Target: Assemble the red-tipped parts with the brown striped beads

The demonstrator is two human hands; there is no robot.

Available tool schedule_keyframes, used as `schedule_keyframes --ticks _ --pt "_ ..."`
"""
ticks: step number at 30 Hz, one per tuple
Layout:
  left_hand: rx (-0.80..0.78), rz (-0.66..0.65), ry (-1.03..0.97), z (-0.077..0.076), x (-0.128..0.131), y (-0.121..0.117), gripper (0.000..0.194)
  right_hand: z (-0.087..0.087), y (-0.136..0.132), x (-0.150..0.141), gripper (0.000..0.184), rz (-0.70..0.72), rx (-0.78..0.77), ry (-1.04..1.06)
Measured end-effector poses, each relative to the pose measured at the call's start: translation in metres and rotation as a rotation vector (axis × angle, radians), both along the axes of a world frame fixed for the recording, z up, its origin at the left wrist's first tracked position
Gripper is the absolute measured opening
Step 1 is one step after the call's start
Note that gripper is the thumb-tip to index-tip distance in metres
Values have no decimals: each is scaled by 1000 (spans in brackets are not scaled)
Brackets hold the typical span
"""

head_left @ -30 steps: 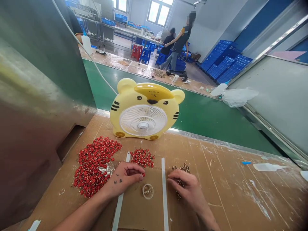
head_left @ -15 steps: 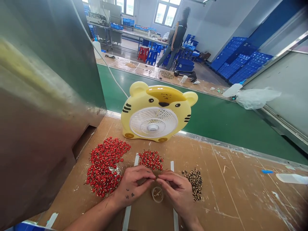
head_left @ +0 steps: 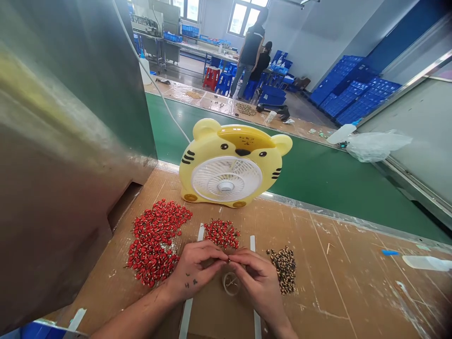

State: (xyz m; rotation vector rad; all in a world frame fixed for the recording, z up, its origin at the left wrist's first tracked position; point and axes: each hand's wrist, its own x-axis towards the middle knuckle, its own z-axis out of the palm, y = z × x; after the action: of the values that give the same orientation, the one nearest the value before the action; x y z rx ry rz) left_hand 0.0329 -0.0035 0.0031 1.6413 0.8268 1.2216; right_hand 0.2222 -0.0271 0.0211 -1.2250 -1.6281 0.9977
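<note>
My left hand [head_left: 197, 268] and my right hand [head_left: 257, 278] meet at the fingertips above a cardboard sheet, pinching a tiny part [head_left: 228, 259] between them. Just below sits a small round clear cup [head_left: 231, 283] holding thin metal bits. Left of my left hand lies a large heap of small red parts [head_left: 153, 242], and a smaller red heap [head_left: 221, 233] lies ahead of my hands. To the right of my right hand is a pile of small brown-and-cream parts [head_left: 284, 269]. Neither hand touches these piles.
A yellow tiger-shaped fan [head_left: 231, 176] stands behind the heaps on the cardboard-covered bench [head_left: 328, 263]. White strips [head_left: 200, 233] flank the sheet. A metal cabinet [head_left: 70, 165] rises at left. Beyond lies a green conveyor belt [head_left: 318, 183], with people and blue crates [head_left: 356, 92] far off.
My hands have come together from apart, fingertips now meeting above the cup. The brown-and-cream pile, partly covered by my right hand earlier, now shows fully. The far standing person has shifted.
</note>
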Motion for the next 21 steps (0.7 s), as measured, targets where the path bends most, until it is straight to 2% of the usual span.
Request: schedule_keyframes --ticks 6,10,14,18,21 --pt "-108 -3 12 0 2 0 5 1 3 3 13 -8 -122 42" --pt "-176 18 29 0 0 1 5 -6 2 1 18 -5 -209 33" --pt "-190 35 89 -3 -1 2 7 -8 6 -4 23 2 -255 -2" --pt "-232 10 168 -6 2 5 8 -1 16 0 19 33 -214 -154" --pt "-176 68 304 -7 6 14 11 -2 25 16 18 -39 -74 -268"
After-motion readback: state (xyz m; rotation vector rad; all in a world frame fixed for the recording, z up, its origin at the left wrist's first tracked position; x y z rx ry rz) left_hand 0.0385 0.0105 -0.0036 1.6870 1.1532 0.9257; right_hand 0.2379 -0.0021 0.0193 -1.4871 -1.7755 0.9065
